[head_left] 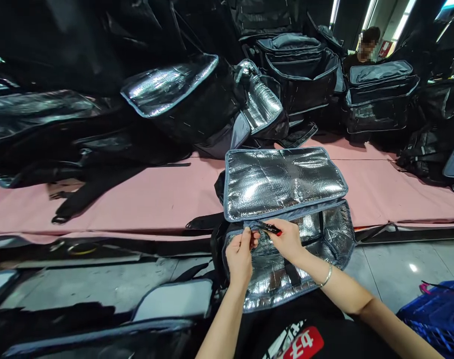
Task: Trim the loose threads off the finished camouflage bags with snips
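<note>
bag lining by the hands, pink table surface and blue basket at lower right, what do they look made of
Bag lining: probably foil-faced insulation, bright silver, given its crinkles and sharp glare.
Pink table surface: matte, perhaps cloth or vinyl; its even, dull look leaves that open.
Blue basket: likely molded plastic, with a stiff lattice wall.

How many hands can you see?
2: the left hand on the edge of the silver-lined bag, the right hand beside it, holding a small tool. Hands of the far person are hidden.
</note>
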Demonstrator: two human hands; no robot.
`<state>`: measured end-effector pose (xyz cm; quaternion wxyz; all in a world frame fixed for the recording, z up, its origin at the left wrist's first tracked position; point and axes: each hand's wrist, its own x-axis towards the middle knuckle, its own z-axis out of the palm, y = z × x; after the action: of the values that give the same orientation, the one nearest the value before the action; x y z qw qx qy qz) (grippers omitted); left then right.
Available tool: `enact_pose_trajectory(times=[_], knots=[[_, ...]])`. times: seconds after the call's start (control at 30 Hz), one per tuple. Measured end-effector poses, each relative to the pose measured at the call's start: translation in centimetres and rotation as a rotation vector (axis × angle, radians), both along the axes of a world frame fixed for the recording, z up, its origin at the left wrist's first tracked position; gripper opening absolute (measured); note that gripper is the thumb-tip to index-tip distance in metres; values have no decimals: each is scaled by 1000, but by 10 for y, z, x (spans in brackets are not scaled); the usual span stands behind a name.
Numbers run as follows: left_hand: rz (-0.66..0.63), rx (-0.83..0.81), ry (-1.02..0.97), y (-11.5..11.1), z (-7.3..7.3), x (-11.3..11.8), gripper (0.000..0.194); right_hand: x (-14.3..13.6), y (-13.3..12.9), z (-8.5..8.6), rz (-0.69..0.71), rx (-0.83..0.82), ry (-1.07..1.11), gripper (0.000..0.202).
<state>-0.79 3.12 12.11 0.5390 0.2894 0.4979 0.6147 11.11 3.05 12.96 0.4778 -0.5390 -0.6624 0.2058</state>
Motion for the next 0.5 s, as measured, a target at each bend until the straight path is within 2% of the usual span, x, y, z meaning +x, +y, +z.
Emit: enact_pose_trajectory(times=[0.27,0.4,0.5], knots=[[62,-173,-27,9,19,5,47,3,5,-14,9,104,-145,37],[80,-220,-18,12,20,5,44,8,8,-24,16,159,-275,37],[74,-194,-18,11,17,5,43,10,8,-26,45,157,-285,38]])
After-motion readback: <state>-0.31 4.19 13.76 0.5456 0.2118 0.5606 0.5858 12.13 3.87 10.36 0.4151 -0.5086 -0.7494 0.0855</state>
